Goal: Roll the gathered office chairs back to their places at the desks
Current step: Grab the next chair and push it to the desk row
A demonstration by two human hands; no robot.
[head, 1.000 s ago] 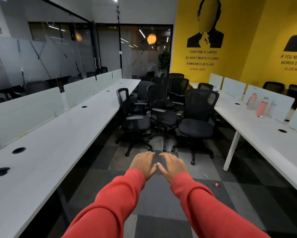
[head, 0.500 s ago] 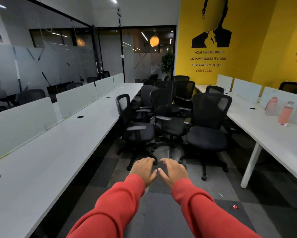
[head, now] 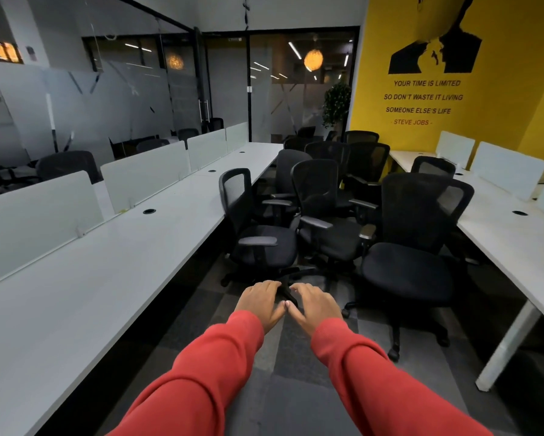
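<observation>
Several chairs: the gathered office chairs (head: 327,190) stand bunched on the carpet aisle (head: 296,388), between the left desk (head: 91,278) and the right desk (head: 516,240), toward the aisle's far end.
Closest: the nearest chair (head: 409,269) sits just beside the right desk's inner edge, seat facing this way.
Hands: the left hand (head: 261,302) and the right hand (head: 316,305) reach forward, palms down, fingers relaxed and gripping nothing, thumb tips touching.
Done: apparently nothing; no chair of the bunch is tucked at a desk.
Left: every chair, probably starting with the nearest one.
</observation>
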